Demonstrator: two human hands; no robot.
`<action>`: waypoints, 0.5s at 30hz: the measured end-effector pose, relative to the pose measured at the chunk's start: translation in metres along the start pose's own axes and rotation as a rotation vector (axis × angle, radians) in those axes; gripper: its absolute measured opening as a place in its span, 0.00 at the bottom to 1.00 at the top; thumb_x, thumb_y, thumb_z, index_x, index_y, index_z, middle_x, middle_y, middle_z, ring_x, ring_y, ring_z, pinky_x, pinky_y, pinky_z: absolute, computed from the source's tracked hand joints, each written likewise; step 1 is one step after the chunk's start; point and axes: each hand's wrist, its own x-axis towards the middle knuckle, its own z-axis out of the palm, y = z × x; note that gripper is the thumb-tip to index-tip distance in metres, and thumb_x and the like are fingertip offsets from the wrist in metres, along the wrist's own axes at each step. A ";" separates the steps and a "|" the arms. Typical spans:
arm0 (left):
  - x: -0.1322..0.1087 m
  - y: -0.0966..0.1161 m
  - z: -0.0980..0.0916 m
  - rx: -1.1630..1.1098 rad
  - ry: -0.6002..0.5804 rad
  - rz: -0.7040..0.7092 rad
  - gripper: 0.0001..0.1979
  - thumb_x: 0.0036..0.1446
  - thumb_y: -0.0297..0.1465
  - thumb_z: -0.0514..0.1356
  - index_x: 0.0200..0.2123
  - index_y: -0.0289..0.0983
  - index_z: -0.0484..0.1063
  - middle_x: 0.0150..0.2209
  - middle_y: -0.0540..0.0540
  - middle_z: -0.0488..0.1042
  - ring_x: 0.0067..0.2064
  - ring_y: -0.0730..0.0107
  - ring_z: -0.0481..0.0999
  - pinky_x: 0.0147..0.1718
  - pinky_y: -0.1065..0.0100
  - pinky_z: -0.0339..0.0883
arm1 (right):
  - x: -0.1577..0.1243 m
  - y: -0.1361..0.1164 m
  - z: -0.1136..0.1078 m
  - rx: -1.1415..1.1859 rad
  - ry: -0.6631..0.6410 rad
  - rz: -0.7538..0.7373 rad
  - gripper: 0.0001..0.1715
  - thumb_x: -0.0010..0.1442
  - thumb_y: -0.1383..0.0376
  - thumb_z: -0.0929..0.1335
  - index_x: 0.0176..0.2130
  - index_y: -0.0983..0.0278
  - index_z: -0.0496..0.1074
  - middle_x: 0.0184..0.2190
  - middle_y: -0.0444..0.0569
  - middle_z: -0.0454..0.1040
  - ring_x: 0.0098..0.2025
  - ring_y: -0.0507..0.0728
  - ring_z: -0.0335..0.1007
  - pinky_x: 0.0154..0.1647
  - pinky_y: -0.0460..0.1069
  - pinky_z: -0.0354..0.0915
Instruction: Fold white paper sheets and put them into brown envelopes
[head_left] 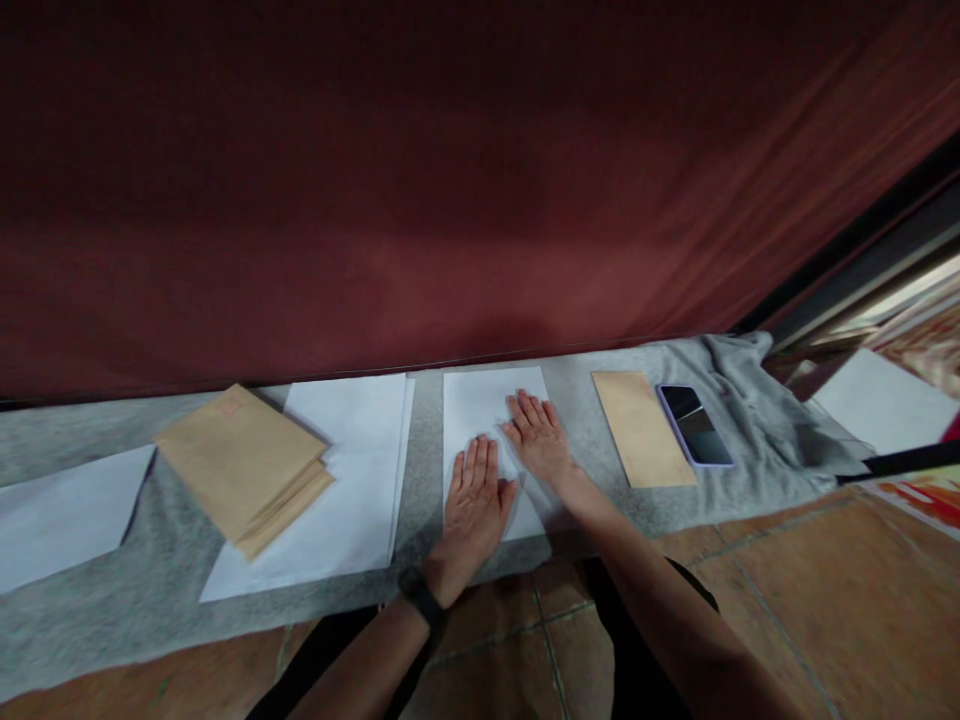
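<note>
A white sheet of paper (487,393) lies in front of me on a grey cloth, its long side running away from me. My left hand (476,495) rests flat on its lower part, fingers stretched out and thumb apart. Farther up and to the right, my right hand (541,440) presses flat on the same sheet with its fingers slightly spread. Neither hand grips anything. Whether the sheet is folded or several layers thick, I cannot tell. A brown envelope (643,430) lies to the right of the sheet.
Left of the sheet, a stack of brown envelopes (240,450) partly covers white papers (337,530). Another white sheet (67,515) lies at the far left. A phone (696,427) sits beside the single envelope. A dark red surface (450,200) rises behind the grey cloth (577,400).
</note>
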 end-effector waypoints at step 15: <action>0.031 -0.037 -0.006 0.031 0.116 -0.283 0.34 0.72 0.40 0.46 0.72 0.23 0.56 0.70 0.25 0.61 0.74 0.41 0.57 0.70 0.37 0.53 | -0.018 0.014 0.003 -0.005 0.061 0.134 0.38 0.76 0.53 0.55 0.73 0.76 0.56 0.73 0.68 0.56 0.74 0.70 0.54 0.73 0.69 0.48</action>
